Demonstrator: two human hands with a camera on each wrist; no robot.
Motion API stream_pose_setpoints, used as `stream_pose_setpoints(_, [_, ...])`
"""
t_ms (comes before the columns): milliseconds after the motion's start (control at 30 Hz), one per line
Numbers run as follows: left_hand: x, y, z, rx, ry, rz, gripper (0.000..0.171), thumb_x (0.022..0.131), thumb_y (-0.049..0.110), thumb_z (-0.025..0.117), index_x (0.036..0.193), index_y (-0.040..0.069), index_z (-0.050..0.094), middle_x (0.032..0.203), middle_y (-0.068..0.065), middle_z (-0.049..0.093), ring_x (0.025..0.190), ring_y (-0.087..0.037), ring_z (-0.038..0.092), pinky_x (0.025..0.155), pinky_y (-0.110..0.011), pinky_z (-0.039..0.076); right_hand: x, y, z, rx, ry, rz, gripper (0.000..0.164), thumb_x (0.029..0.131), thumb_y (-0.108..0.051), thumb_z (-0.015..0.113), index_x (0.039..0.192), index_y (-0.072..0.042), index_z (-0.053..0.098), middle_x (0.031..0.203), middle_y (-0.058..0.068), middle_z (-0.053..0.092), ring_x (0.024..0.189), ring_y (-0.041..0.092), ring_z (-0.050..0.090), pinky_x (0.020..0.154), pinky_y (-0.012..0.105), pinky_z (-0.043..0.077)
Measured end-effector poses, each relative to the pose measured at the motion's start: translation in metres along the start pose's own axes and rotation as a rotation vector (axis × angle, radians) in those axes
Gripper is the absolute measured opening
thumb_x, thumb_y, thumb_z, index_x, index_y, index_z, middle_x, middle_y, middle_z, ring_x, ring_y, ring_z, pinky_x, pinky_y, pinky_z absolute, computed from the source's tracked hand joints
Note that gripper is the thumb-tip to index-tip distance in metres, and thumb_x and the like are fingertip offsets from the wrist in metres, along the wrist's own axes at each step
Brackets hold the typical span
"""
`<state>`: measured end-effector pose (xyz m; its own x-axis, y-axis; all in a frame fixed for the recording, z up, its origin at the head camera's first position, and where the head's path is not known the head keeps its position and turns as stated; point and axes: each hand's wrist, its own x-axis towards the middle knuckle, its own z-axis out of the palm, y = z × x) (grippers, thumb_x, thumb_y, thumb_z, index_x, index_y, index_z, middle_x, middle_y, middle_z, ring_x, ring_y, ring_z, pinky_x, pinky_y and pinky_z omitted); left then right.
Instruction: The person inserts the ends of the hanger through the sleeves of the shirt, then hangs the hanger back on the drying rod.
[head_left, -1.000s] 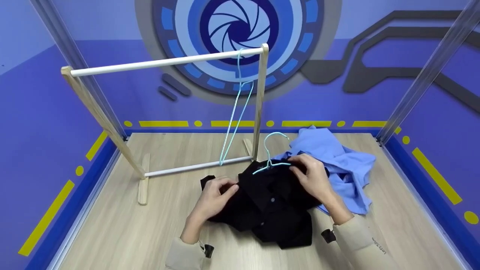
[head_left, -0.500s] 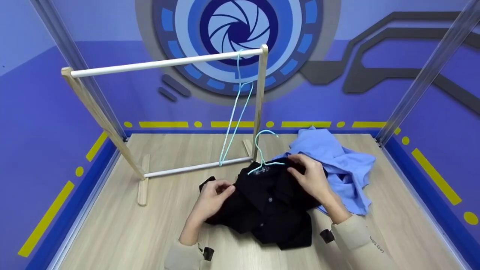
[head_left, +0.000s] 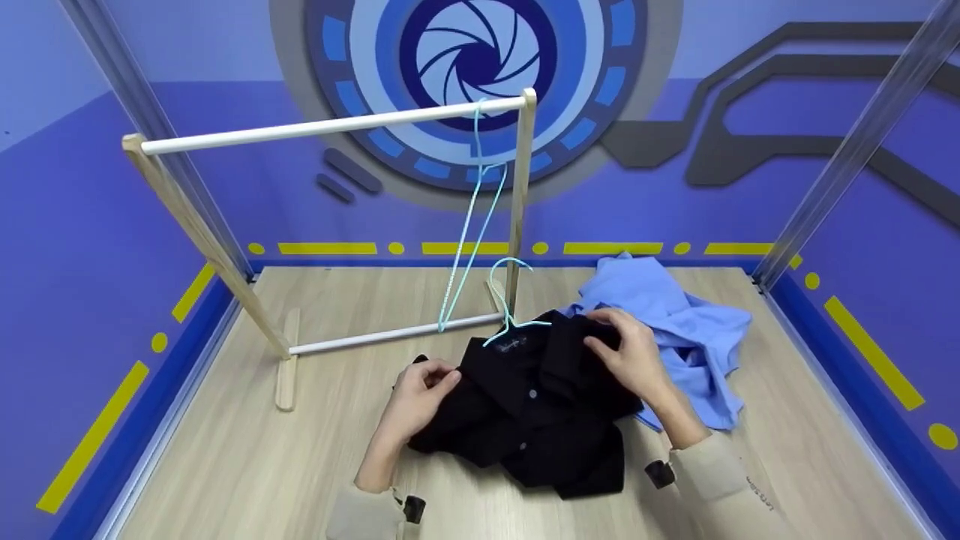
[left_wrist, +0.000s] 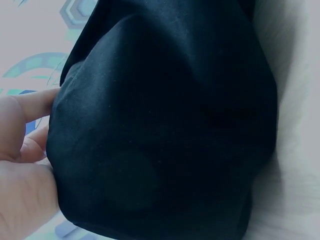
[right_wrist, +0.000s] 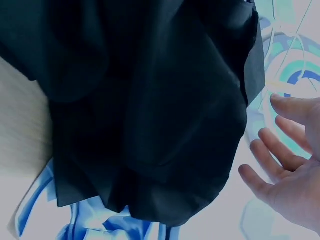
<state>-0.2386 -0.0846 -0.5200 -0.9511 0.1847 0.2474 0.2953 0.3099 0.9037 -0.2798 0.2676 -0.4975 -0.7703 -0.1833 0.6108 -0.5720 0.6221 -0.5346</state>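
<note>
A black buttoned shirt [head_left: 517, 420] lies on the table with its collar toward the rack. Out of its neck rises the hook of a light-blue hanger [head_left: 508, 300]; the hanger's arms run under the cloth. At the shirt's left shoulder edge, my left hand [head_left: 412, 401] pinches the fabric between thumb and fingers, also seen at the cloth's border in the left wrist view. My right hand [head_left: 634, 360] is beside the collar's right side. In the right wrist view its fingers [right_wrist: 280, 155] are spread and apart from the black cloth.
A wooden rack with a white top rail [head_left: 330, 129] stands behind at the left. Another light-blue hanger [head_left: 469, 240] hangs from its right end. A crumpled blue garment [head_left: 675, 322] lies to the right, partly beneath the shirt. Blue patterned walls enclose the table [head_left: 225, 450].
The hanger's hook has shifted left along with the shirt's neck, and the collar's right flap now shows more. My left hand has moved slightly left; my right hand stays near the collar.
</note>
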Motion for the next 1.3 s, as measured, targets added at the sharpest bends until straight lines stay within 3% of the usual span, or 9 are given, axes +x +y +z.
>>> stream_pose_setpoints(433, [-0.003,-0.005,-0.006,-0.035,0.064,-0.043,0.012,0.097,0.008,0.070,0.098,-0.002,0.075,0.091,-0.009,0.071,0.077,-0.014,0.060,0.072,-0.024,0.047,-0.015,0.020,0.000,-0.030,-0.058,0.157,0.038,0.090,-0.005,0.079,0.124,0.004,0.065,0.130,0.025,0.060,0.124,0.043,0.052,0.105,0.056,0.036])
stream_pose_setpoints(700, [-0.005,-0.008,-0.012,-0.039,0.135,-0.111,0.010,0.097,0.007,0.070,0.096,0.000,0.076,0.086,-0.006,0.070,0.072,-0.012,0.058,0.069,-0.024,0.046,-0.022,0.024,0.000,-0.037,-0.185,0.211,0.049,0.098,-0.016,0.071,0.138,0.007,0.055,0.139,0.029,0.052,0.130,0.045,0.048,0.107,0.058,0.037])
stream_pose_setpoints(1300, [-0.011,-0.011,-0.035,-0.040,0.229,-0.224,0.012,0.098,0.008,0.069,0.100,-0.003,0.075,0.087,-0.007,0.069,0.077,-0.018,0.058,0.071,-0.026,0.045,-0.024,0.022,0.003,-0.074,-0.252,0.277,0.055,0.098,-0.016,0.071,0.141,0.009,0.049,0.139,0.032,0.053,0.130,0.048,0.049,0.105,0.060,0.039])
